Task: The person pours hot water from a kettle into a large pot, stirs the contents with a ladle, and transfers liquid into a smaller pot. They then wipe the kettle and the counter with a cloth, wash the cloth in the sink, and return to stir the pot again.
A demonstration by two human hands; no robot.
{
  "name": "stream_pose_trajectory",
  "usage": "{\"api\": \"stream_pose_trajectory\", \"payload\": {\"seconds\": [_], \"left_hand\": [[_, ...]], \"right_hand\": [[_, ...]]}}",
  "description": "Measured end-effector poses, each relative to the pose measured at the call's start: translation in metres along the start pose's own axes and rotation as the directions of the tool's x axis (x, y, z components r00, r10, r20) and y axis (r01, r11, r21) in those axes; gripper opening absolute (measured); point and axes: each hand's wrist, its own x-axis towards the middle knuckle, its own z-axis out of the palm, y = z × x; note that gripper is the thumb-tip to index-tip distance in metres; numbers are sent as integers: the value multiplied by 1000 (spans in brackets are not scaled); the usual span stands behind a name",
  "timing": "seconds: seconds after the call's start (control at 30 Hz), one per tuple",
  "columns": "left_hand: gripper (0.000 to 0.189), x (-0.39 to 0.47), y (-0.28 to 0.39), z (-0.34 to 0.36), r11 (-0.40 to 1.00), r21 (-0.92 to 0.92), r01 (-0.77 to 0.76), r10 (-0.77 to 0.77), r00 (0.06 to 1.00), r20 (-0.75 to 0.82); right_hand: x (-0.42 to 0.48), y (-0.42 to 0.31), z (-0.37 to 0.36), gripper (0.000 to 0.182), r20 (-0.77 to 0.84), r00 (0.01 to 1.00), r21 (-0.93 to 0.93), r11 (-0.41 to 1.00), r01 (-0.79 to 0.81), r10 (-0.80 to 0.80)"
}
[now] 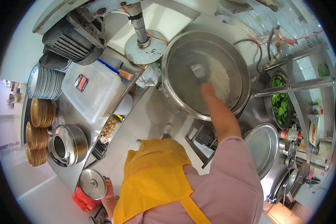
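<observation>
Over a large stainless steel pot, my right hand reaches in with its fingers closed around a flat, shiny scoop-like tool. Blur and haze hide the tool's exact shape. Cloudy grey liquid fills much of the pot, and a pale mass lies along its right side; I cannot tell what it is. Low at the left, my left hand grips the edge of a round metal lid with a centre knob. A red object shows partly behind the lid.
A steel counter at left holds a lidded plastic box, stacked plates, brown bowls and a kettle. A machine's motor overhangs it. Right of the pot are a metal basin, leafy greens and a metal rail.
</observation>
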Motion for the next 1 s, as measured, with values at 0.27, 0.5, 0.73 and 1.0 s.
{"api": "stream_pose_trajectory", "payload": {"seconds": [0.27,0.5,0.73,1.0], "left_hand": [[35,13,-5,-4,999,-27,-23,23,999,23],[35,52,6,-40,998,-61,-1,4,998,62],[33,83,13,-47,993,-106,56,-31,974,224],[33,84,48,-65,969,-216,116,-88,987,138]], "right_hand": [[-9,3,-11,14,566,822,813,121,-570,69],[-120,6,-105,13,475,879,879,-69,-472,32],[-204,5,-157,10,269,963,962,-44,-269,9],[-305,-59,-227,8,178,983,983,-37,-180,-44]]}}
